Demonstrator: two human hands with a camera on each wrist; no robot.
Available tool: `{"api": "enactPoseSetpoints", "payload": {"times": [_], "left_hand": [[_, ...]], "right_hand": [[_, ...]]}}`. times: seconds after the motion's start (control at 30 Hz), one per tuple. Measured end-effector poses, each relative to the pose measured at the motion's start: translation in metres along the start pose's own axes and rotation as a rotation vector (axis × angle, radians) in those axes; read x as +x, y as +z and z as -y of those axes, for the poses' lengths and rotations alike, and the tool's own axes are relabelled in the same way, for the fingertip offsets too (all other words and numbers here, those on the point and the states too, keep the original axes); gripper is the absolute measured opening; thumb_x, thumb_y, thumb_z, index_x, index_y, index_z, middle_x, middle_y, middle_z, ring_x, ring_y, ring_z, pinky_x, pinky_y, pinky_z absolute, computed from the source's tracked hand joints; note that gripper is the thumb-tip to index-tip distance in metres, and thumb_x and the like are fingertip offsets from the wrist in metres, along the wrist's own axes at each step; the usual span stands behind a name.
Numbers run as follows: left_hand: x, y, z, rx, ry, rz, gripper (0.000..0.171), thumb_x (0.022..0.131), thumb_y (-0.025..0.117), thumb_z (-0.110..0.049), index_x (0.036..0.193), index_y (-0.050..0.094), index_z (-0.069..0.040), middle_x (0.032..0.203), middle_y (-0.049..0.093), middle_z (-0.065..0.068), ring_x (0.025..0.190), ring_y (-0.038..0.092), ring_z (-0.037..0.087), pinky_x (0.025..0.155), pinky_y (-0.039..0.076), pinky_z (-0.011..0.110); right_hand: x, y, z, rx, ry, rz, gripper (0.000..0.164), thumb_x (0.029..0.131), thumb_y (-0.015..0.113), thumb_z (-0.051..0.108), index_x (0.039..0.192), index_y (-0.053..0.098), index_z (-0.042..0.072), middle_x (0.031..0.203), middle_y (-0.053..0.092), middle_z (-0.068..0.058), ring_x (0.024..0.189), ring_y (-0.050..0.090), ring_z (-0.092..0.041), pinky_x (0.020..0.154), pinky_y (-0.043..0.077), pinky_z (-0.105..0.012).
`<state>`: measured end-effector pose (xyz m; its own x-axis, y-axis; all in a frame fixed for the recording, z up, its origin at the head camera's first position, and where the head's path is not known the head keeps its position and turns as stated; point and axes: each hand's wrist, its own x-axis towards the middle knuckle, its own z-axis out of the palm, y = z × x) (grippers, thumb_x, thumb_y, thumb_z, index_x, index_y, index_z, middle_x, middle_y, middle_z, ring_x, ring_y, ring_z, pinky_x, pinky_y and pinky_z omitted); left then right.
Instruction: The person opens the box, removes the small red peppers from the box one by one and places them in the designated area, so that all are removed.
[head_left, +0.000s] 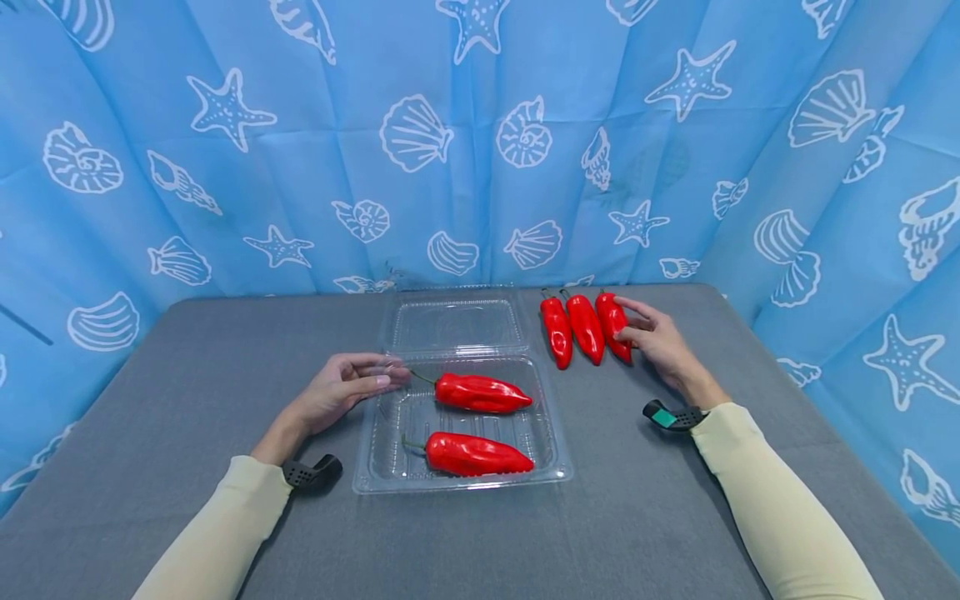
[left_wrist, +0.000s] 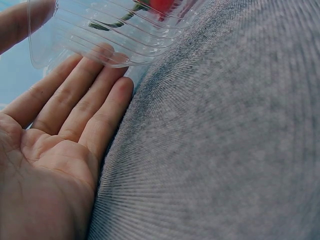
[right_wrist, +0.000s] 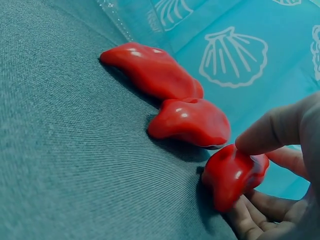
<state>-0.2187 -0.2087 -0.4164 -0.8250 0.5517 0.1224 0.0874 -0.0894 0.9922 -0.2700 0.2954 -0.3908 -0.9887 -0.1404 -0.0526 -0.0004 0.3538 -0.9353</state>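
Note:
A clear plastic clamshell container (head_left: 558, 450) lies with its lid (head_left: 457, 325) folded back. Inside it are two long red peppers, a rear one (head_left: 480, 393) and a front one (head_left: 477, 454), stems pointing left. My left hand (head_left: 345, 390) is at the container's left side; its straight fingers (left_wrist: 95, 95) touch the plastic wall, the thumb near the rim. To the right of the lid, my right hand (head_left: 658, 340) pinches the rightmost red pepper (right_wrist: 232, 175) between thumb and fingers. That pepper appears at table level.
Two more red peppers, one in the middle (head_left: 585, 329) and one at left (head_left: 557, 332), lie beside the held one. A grey cloth covers the table (head_left: 465, 550). Behind it hangs a blue curtain (head_left: 315, 167) with white shells and starfish.

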Motion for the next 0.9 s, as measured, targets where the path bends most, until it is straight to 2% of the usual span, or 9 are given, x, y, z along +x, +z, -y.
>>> {"api": "enactPoseSetpoints", "payload": {"times": [0.07, 0.2, 0.27, 0.43, 0.5, 0.57, 0.73, 0.8, 0.9], "left_hand": [[0.0, 0.0001, 0.0001, -0.006, 0.002, 0.003, 0.047, 0.097, 0.059, 0.0, 0.139, 0.046, 0.018, 0.125, 0.07, 0.014, 0.119, 0.065, 0.019, 0.102, 0.051, 0.032], [-0.0003, 0.001, -0.0013, -0.01, 0.003, 0.0, 0.048, 0.097, 0.06, 0.0, 0.139, 0.045, 0.018, 0.125, 0.07, 0.013, 0.119, 0.066, 0.019, 0.102, 0.052, 0.032], [-0.0003, 0.0012, -0.0017, -0.007, 0.002, -0.003, 0.048, 0.097, 0.06, 0.0, 0.139, 0.046, 0.018, 0.125, 0.07, 0.013, 0.118, 0.066, 0.019, 0.102, 0.052, 0.032], [-0.0004, 0.0011, -0.0016, -0.006, -0.001, -0.006, 0.048, 0.097, 0.06, -0.001, 0.139, 0.046, 0.018, 0.125, 0.07, 0.013, 0.118, 0.066, 0.019, 0.101, 0.052, 0.032], [-0.0004, 0.0011, -0.0014, -0.009, -0.001, -0.005, 0.049, 0.097, 0.061, -0.001, 0.139, 0.045, 0.018, 0.125, 0.07, 0.013, 0.118, 0.066, 0.019, 0.101, 0.052, 0.032], [-0.0006, 0.0012, -0.0015, -0.013, 0.002, -0.004, 0.048, 0.097, 0.061, 0.0, 0.138, 0.045, 0.019, 0.125, 0.07, 0.012, 0.118, 0.066, 0.019, 0.101, 0.052, 0.032], [-0.0008, 0.0008, -0.0011, -0.019, 0.011, 0.002, 0.047, 0.097, 0.06, 0.001, 0.138, 0.046, 0.019, 0.125, 0.07, 0.012, 0.118, 0.066, 0.019, 0.102, 0.052, 0.032], [-0.0006, 0.0005, -0.0008, -0.018, 0.014, 0.006, 0.047, 0.097, 0.06, 0.001, 0.138, 0.046, 0.019, 0.125, 0.07, 0.012, 0.118, 0.066, 0.019, 0.102, 0.052, 0.032], [-0.0002, 0.0006, -0.0009, -0.019, 0.016, 0.009, 0.047, 0.097, 0.06, 0.001, 0.138, 0.046, 0.019, 0.124, 0.07, 0.013, 0.118, 0.066, 0.019, 0.101, 0.052, 0.032]], "right_hand": [[-0.0001, 0.0007, 0.0, 0.003, 0.001, 0.002, 0.066, 0.101, 0.052, 0.005, 0.162, 0.026, 0.013, 0.161, 0.026, -0.026, 0.142, 0.032, -0.042, 0.106, 0.042, -0.041], [0.0004, 0.0014, -0.0002, 0.015, -0.001, 0.0, 0.066, 0.101, 0.053, 0.005, 0.161, 0.027, 0.012, 0.159, 0.031, -0.026, 0.139, 0.037, -0.04, 0.097, 0.047, -0.027], [0.0011, 0.0015, -0.0005, 0.015, 0.001, -0.003, 0.066, 0.101, 0.053, 0.005, 0.161, 0.027, 0.012, 0.158, 0.032, -0.027, 0.138, 0.038, -0.04, 0.094, 0.046, -0.023], [0.0017, 0.0019, -0.001, 0.007, 0.002, -0.006, 0.067, 0.101, 0.055, 0.007, 0.161, 0.027, 0.012, 0.158, 0.033, -0.026, 0.14, 0.038, -0.04, 0.106, 0.044, -0.037], [0.0013, 0.0018, -0.0013, 0.005, -0.003, -0.006, 0.067, 0.101, 0.055, 0.007, 0.161, 0.027, 0.012, 0.159, 0.033, -0.026, 0.14, 0.038, -0.04, 0.108, 0.044, -0.038], [0.0009, 0.0016, -0.0017, 0.005, -0.012, -0.006, 0.067, 0.101, 0.055, 0.007, 0.161, 0.026, 0.012, 0.159, 0.033, -0.026, 0.141, 0.038, -0.04, 0.105, 0.046, -0.031], [0.0001, 0.002, -0.0024, 0.016, -0.039, -0.012, 0.066, 0.101, 0.056, 0.005, 0.161, 0.026, 0.009, 0.158, 0.034, -0.027, 0.141, 0.038, -0.041, 0.087, 0.048, -0.012], [0.0, 0.002, -0.0025, 0.02, -0.046, -0.013, 0.066, 0.101, 0.056, 0.006, 0.16, 0.027, 0.007, 0.157, 0.035, -0.027, 0.141, 0.039, -0.041, 0.087, 0.048, -0.012], [-0.0003, 0.0013, -0.0024, 0.017, -0.045, -0.015, 0.065, 0.102, 0.056, 0.008, 0.16, 0.027, 0.007, 0.157, 0.035, -0.026, 0.141, 0.038, -0.04, 0.096, 0.049, -0.018]]}}
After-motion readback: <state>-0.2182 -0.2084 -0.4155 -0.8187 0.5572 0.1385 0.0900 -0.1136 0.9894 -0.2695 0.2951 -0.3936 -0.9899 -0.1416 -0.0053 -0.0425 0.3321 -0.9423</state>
